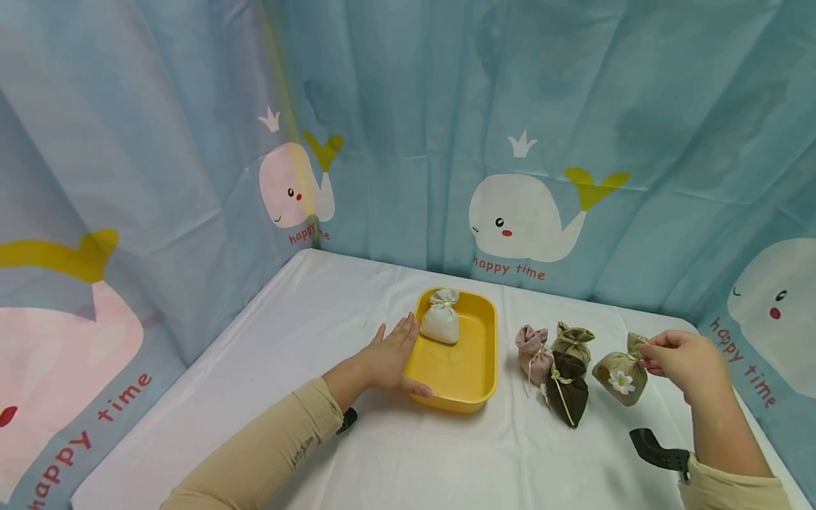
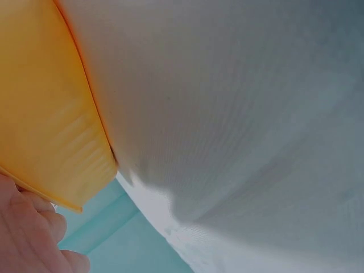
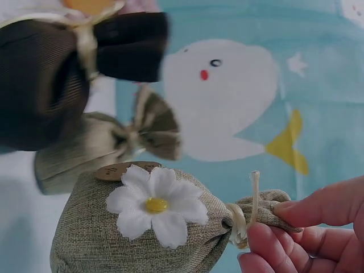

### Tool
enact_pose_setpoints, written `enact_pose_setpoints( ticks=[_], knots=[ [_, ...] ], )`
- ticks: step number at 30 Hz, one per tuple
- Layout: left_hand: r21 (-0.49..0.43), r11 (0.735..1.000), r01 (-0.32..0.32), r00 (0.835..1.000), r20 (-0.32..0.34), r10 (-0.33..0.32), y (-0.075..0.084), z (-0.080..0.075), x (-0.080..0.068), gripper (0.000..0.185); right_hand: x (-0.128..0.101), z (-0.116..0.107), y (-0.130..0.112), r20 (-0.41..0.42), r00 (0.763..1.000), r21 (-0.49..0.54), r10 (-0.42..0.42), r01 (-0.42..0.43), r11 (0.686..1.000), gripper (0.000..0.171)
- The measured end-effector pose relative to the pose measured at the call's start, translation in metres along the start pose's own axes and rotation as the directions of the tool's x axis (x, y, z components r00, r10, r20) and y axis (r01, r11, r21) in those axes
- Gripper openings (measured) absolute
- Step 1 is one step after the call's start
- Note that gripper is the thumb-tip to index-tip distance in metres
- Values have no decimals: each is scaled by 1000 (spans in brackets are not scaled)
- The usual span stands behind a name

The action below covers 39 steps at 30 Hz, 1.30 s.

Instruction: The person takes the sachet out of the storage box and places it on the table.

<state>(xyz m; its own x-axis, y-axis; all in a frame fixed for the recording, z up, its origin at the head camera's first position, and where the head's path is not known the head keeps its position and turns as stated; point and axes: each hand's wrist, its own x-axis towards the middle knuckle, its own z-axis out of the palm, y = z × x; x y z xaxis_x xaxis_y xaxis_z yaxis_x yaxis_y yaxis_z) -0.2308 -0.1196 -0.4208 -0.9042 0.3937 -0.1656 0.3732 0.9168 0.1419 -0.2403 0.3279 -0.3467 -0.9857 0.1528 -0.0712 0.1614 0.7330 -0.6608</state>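
My right hand (image 1: pixel 685 361) pinches the gathered neck of an olive-beige cloth sachet (image 1: pixel 623 379) with a white fabric flower (image 3: pixel 156 206) on its front. Against the left rim of a yellow plastic tray (image 1: pixel 468 397) rests my left hand (image 1: pixel 392 360), its fingers straight and its thumb near the front corner. Inside the tray, at the back left, sits a white sachet (image 1: pixel 441 322). Left of the held sachet stand a dark brown sachet (image 1: pixel 569 397), a pink sachet (image 1: pixel 533 354) and another olive sachet (image 1: pixel 572 343), close together.
A white cloth covers the table (image 1: pixel 446 460). Behind and at the sides hangs a blue curtain (image 1: pixel 395 198) printed with whales. Black wrist mounts (image 1: pixel 659 451) show at both forearms.
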Motion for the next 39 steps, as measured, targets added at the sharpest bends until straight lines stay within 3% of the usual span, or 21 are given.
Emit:
enact_pose_setpoints(
  ticks=[9,20,28,39],
  knots=[
    [0,1000,1,1000,-2,-1,1,0,0,135,4,16,9,-4,998,-19,70,-70,997,32],
    [7,1000,-3,1000,-2,3,0,-1,0,137,8,43,13,9,999,51,40,-41,998,29],
    [1,1000,-5,1000,-9,5,-1,0,1,137,55,75,64,32,999,88,5,-8,996,30],
    [11,1000,-3,1000,3,3,-1,2,2,136,3,68,3,92,995,17,-44,42,999,15]
  ],
)
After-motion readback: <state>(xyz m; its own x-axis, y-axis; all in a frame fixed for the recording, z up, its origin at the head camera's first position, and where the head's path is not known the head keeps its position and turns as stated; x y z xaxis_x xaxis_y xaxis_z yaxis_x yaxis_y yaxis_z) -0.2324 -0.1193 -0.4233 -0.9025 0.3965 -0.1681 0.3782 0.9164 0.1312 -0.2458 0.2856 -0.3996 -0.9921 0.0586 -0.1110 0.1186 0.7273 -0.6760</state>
